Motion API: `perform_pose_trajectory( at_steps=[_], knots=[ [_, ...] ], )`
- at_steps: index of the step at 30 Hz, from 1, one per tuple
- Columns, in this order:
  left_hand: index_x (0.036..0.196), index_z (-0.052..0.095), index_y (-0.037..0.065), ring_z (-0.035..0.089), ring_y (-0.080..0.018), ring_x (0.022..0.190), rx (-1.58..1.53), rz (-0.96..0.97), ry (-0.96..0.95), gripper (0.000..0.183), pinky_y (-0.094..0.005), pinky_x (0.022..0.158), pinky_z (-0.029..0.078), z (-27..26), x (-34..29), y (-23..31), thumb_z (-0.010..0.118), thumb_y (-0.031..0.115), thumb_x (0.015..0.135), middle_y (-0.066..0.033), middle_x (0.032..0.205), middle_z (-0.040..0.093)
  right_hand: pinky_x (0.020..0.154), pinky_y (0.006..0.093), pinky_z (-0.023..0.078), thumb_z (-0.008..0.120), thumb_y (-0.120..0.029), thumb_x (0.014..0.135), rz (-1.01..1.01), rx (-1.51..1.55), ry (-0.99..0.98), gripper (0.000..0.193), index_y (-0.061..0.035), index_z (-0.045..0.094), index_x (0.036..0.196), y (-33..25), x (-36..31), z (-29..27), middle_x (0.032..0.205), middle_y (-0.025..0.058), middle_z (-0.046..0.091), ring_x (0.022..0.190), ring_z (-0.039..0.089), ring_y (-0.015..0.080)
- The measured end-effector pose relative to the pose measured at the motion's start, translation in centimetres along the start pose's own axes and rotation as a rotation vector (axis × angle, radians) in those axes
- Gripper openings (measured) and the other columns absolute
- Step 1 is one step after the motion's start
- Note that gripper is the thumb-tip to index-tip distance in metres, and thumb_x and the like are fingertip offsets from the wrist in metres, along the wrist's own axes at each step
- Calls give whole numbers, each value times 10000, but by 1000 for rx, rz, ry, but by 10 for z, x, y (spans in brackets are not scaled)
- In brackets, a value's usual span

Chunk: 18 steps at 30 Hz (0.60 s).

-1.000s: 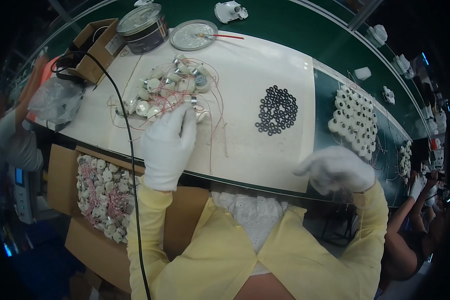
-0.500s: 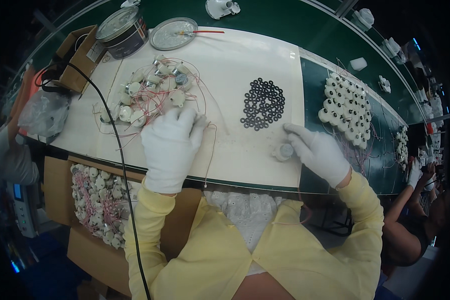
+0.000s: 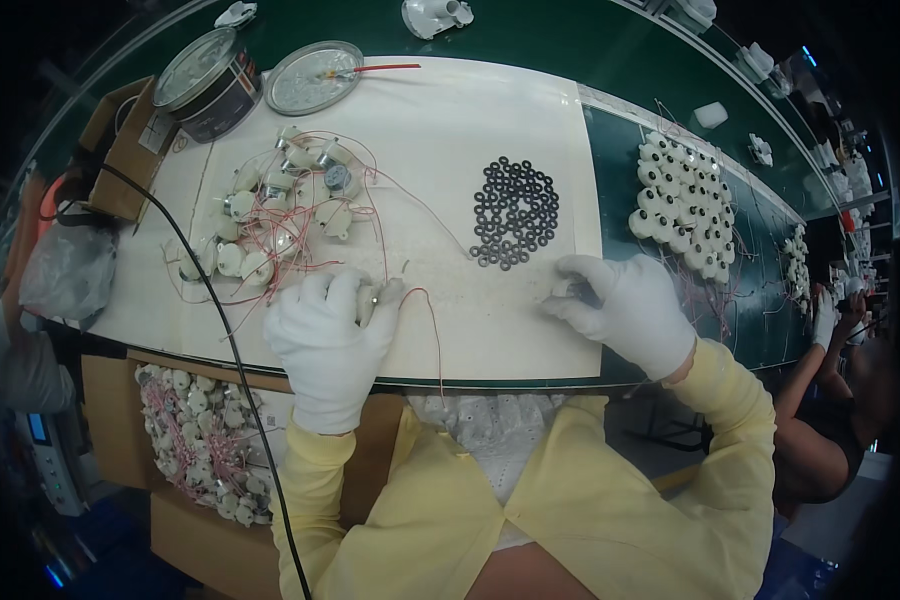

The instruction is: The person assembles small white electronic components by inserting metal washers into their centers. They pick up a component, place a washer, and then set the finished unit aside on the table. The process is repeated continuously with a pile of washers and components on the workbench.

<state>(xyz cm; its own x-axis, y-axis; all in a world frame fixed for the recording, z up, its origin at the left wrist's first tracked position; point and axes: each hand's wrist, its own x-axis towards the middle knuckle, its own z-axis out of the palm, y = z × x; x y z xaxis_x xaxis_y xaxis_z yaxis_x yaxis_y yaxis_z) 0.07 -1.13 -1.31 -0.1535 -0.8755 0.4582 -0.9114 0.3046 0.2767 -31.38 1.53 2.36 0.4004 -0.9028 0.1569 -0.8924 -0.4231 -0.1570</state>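
Observation:
My left hand (image 3: 328, 335), in a white glove, is closed around a small white motor (image 3: 367, 303) with a metal shaft tip showing between thumb and fingers. From beside it a thin red wire (image 3: 435, 335) trails over the table's front edge. My right hand (image 3: 625, 308), also gloved, curls thumb and fingers around another small whitish motor, mostly hidden by the glove. Just beyond the right hand lies a cluster of black rings (image 3: 515, 215). A loose heap of white motors with red wires (image 3: 290, 205) lies beyond my left hand.
Rows of white motors with black rings on them (image 3: 685, 205) stand on the green surface at right. Behind are a tin (image 3: 210, 90), a greasy lid (image 3: 315, 85) with a red-handled brush, and a carton (image 3: 130, 150). A box of motors (image 3: 205, 440) sits below left; a black cable (image 3: 215, 290) crosses.
My left hand has drawn back from the heap with a motor in it. My right thumb and fingers have closed around the motor that lay beside them on the table.

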Motion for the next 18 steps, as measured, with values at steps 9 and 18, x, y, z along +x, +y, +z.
perform_pose_trajectory(
  at_steps=[9,18],
  knots=[
    [910,607,132,585,-272,686,-286,173,220,353,-404,669,434,8,1,-13,906,194,733,-22,813,639,763,226,492,605,-185,1070,669,1281,-187,302,3,607,1306,1,11,-7,1032,6,670,912,609,71],
    [1008,611,130,587,-257,677,-399,65,211,397,-395,673,440,12,-14,-19,915,135,752,-15,813,651,741,209,485,609,-220,1073,717,1134,-185,336,5,604,1322,-4,22,-3,1039,3,677,903,599,56]
  ],
)
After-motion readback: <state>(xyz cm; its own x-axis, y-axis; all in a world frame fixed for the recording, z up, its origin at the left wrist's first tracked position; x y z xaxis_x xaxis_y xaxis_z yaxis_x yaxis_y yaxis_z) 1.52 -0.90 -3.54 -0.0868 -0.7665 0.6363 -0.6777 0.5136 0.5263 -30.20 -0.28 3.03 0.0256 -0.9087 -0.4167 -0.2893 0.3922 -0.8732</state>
